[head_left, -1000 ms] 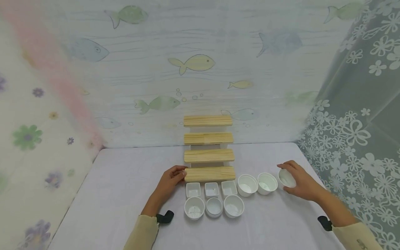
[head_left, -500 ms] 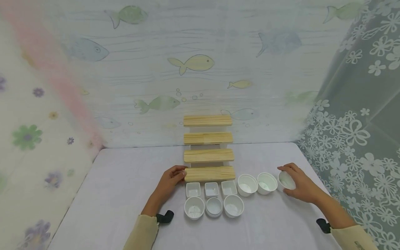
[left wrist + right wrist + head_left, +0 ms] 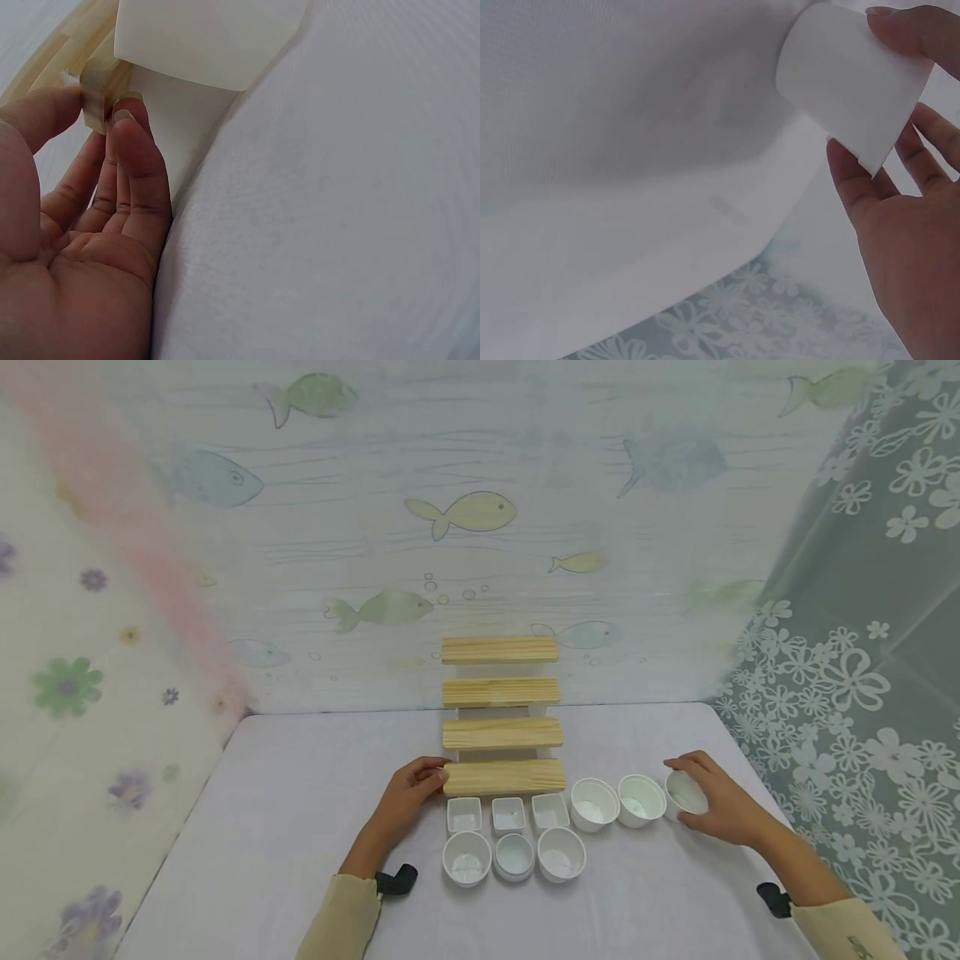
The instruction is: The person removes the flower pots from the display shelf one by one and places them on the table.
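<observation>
My left hand (image 3: 405,797) pinches the left end of the lowest wooden board (image 3: 504,777) of a stepped rack. Close up in the left wrist view, thumb and fingertips hold that board end (image 3: 101,94); a white, smooth-walled object (image 3: 202,37) is beside it. At the right of the row, my right hand (image 3: 726,810) grips a round white cup (image 3: 684,793) between thumb and fingers. In the right wrist view the cup (image 3: 847,82) has its base against the white cloth. Two round white cups, one (image 3: 594,804) by the rack and another (image 3: 641,800), stand left of it.
Three small square white dishes (image 3: 508,816) line the rack's front. Before them are three round white cups (image 3: 467,858). Higher wooden boards (image 3: 501,692) rise behind, near the fish-patterned wall (image 3: 480,568). A white cloth (image 3: 315,827) covers the table; a flowered grey curtain (image 3: 862,693) hangs right.
My right hand has shifted slightly left and towards me with the round cup, which now sits close to the neighbouring cup. The left hand keeps its place on the board.
</observation>
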`<state>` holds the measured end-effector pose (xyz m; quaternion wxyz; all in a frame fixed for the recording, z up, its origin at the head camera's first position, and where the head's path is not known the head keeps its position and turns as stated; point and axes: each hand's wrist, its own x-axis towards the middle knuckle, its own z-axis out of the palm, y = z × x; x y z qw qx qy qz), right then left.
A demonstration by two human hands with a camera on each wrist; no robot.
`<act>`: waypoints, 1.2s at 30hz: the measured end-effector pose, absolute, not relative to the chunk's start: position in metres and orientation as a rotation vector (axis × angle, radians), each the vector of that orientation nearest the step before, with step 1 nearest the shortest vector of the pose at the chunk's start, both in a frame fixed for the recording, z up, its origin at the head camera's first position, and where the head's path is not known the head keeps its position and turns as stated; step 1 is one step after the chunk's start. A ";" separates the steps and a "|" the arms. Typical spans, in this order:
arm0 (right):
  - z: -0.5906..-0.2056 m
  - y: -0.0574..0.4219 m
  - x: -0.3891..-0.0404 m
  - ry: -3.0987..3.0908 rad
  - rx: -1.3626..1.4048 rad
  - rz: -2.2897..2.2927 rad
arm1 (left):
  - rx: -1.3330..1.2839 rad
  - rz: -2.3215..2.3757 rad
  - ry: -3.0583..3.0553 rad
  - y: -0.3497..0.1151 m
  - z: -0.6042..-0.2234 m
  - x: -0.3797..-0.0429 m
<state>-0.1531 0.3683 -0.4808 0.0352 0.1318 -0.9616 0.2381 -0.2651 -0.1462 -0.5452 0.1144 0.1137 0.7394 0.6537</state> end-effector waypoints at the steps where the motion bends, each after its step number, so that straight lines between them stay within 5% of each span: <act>1: -0.481 0.368 -0.154 -2.955 0.407 0.736 | 0.332 1.916 2.171 -0.146 -0.545 -0.265; 36: -0.457 0.376 -0.137 -2.825 0.556 0.669 | 0.304 1.731 2.314 -0.158 -0.526 -0.257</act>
